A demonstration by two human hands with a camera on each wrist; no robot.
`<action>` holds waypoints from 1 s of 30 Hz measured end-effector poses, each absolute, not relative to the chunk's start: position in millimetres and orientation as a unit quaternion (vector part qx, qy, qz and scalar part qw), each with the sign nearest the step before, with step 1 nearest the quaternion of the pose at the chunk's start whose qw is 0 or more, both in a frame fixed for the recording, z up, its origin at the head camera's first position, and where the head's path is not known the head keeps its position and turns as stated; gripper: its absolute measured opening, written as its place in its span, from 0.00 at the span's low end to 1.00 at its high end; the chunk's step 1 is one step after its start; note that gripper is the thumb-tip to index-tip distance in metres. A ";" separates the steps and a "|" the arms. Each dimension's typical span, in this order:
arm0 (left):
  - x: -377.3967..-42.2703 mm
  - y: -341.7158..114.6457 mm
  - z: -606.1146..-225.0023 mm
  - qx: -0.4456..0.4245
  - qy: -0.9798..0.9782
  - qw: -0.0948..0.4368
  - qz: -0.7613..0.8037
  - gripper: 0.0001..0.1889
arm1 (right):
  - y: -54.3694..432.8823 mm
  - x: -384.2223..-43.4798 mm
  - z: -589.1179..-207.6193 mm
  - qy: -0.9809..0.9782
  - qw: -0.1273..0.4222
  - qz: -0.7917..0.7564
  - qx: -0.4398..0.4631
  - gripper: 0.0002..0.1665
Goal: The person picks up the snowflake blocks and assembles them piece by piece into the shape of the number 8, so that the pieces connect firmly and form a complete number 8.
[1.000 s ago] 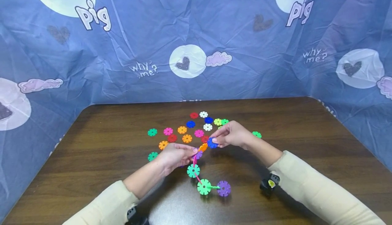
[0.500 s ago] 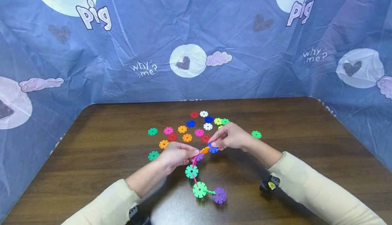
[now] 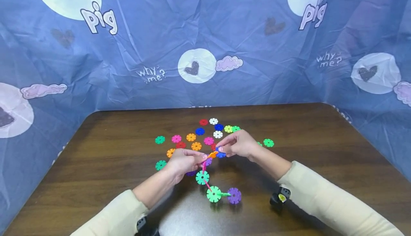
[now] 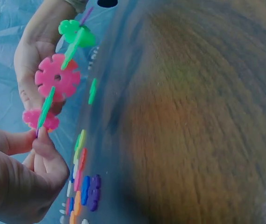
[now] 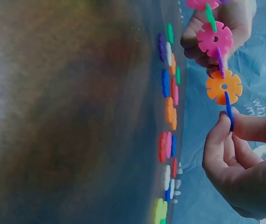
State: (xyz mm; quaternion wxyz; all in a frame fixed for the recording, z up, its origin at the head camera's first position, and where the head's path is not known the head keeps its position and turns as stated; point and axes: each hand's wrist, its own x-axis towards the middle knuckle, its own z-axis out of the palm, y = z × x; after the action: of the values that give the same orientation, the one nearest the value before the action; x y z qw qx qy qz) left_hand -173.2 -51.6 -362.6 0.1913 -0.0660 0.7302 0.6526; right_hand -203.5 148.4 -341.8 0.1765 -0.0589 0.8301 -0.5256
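Observation:
Above the table, both hands hold a chain of notched plastic interlocking discs. My left hand [image 3: 184,164] pinches a purple disc [image 3: 208,162] in the chain between thumb and finger. My right hand [image 3: 239,144] pinches a blue disc [image 5: 229,112] at the far end. In the right wrist view the blue disc meets the edge of an orange disc [image 5: 224,87], seemingly at its notch. From the left hand hang pink discs [image 4: 57,77], a teal disc [image 3: 202,177], a light green disc [image 3: 213,194] and, at the tail, another purple disc [image 3: 234,195].
Loose discs lie flat behind the hands, among them orange [image 3: 191,137], white [image 3: 218,134], teal [image 3: 160,140] and green ones [image 3: 268,142]. A dark purple disc [image 3: 191,173] lies partly under the left hand. A blue printed cloth [image 3: 144,43] hangs behind the brown table [image 3: 122,132].
The chain's hanging tail swung left and nearer, then back right. My right hand has shifted slightly left with the blue disc, while the left hand stays almost in place.

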 end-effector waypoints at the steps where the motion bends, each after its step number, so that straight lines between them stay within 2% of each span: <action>1: -173.1 -51.4 -362.2 -0.064 0.723 0.194 0.660 0.11 | 148.9 -204.7 -341.0 0.824 0.177 -0.535 -0.056 0.14; 9: -166.6 -51.1 -359.3 -0.071 0.663 0.223 0.711 0.13 | 153.3 -211.7 -336.8 0.753 0.235 -0.615 -0.025 0.22; 16: -159.6 -52.7 -363.0 -0.054 0.624 0.236 0.743 0.15 | 155.2 -211.3 -337.5 0.693 0.298 -0.656 0.002 0.19; 19: -157.0 -51.4 -366.3 -0.048 0.616 0.243 0.748 0.16 | 154.3 -211.1 -339.0 0.690 0.304 -0.657 0.000 0.16; 26: -148.5 -48.9 -373.2 -0.047 0.624 0.238 0.743 0.15 | 149.6 -209.7 -347.2 0.710 0.310 -0.632 0.006 0.21; 30: -145.7 -49.8 -373.9 -0.045 0.656 0.234 0.716 0.13 | 147.3 -208.2 -353.8 0.709 0.320 -0.629 0.010 0.21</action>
State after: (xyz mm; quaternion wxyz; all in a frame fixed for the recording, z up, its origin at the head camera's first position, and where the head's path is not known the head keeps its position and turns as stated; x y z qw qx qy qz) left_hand -145.7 -49.8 -373.9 0.2336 -0.0453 0.6560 0.7162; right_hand -208.2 147.3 -353.8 0.3201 0.0095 0.7086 -0.6287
